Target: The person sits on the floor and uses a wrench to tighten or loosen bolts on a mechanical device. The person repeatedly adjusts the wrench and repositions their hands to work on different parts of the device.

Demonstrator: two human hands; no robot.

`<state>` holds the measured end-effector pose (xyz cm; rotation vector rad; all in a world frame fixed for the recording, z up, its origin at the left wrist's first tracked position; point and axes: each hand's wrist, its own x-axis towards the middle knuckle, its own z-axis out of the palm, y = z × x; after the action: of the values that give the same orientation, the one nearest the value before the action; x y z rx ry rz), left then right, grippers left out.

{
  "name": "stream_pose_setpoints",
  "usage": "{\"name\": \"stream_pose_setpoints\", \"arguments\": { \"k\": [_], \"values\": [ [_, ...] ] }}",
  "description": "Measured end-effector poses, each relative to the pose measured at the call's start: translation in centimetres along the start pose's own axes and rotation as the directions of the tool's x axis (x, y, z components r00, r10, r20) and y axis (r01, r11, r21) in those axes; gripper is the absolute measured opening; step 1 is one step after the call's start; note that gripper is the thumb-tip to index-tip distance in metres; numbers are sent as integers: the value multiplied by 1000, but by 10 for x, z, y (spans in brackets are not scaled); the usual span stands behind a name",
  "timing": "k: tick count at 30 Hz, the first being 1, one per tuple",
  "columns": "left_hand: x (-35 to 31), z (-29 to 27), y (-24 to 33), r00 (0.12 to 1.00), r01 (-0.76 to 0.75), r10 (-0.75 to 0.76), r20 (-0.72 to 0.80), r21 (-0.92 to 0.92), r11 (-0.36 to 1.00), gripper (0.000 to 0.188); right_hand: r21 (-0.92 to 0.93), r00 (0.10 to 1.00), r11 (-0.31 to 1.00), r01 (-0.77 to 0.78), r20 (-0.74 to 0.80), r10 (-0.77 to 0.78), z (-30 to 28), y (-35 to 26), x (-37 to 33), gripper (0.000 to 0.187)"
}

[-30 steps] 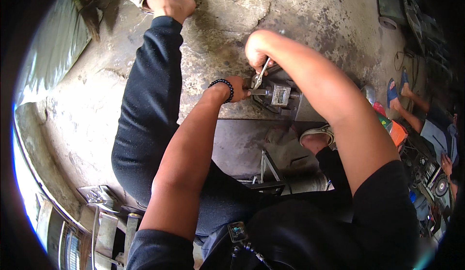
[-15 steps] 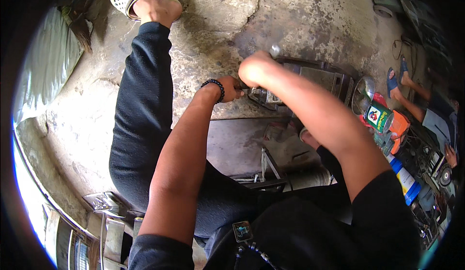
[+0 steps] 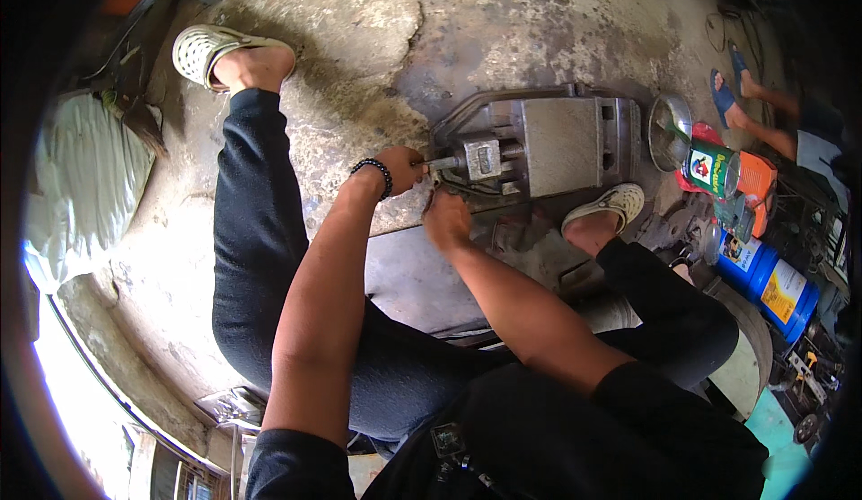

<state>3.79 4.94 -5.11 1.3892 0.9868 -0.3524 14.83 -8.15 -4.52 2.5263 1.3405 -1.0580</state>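
Observation:
A heavy grey metal block (image 3: 563, 141), which looks like a machine vise, lies on the floor with a smaller square head (image 3: 482, 159) at its left end. A short metal shaft (image 3: 440, 164) sticks out leftward from that head. My left hand (image 3: 400, 170), with a dark bead bracelet on the wrist, has its fingers closed round the shaft's outer end. My right hand (image 3: 446, 219) is curled just below the shaft, on the side nearer to me. Its fingers are mostly turned away, and whatever they hold is hidden.
To the right stand a metal bowl (image 3: 669, 121), a green can (image 3: 709, 170), an orange container (image 3: 757, 190) and blue buckets (image 3: 772, 276). A person in blue slippers (image 3: 723, 99) sits beyond them. A grey metal plate (image 3: 422, 276) lies between my legs.
My right hand has swung from above the shaft down to its near side. My left hand stays at the shaft's end. The view has shifted, showing the block and my right foot more fully.

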Motion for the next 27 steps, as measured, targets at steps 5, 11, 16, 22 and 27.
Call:
{"name": "stream_pose_setpoints", "arguments": {
  "k": [5, 11, 16, 22, 27],
  "values": [
    [2, -4, -1, 1000, 9, -10, 20, 3, 1000, 34, 9, 977, 989, 145, 154, -144, -50, 15, -17, 20],
    [-1, -3, -1, 999, 19, -15, 45, -86, 996, 35, -217, 851, 870, 442, 408, -331, -161, -2, 13, 24],
    [-2, 0, -3, 997, -66, 66, -34, -7, 998, 34, -571, 734, 617, 542, 679, -17, -189, -93, 91, 29],
    [-6, 8, -7, 973, -104, 121, -196, 91, 990, 29, -644, 426, 251, 722, 701, 573, -101, -159, 174, 25],
    [-2, 4, -7, 986, -82, 93, -139, 80, 993, 26, -708, 416, 108, 698, 524, 743, -39, -168, 198, 25]
  ]
}}
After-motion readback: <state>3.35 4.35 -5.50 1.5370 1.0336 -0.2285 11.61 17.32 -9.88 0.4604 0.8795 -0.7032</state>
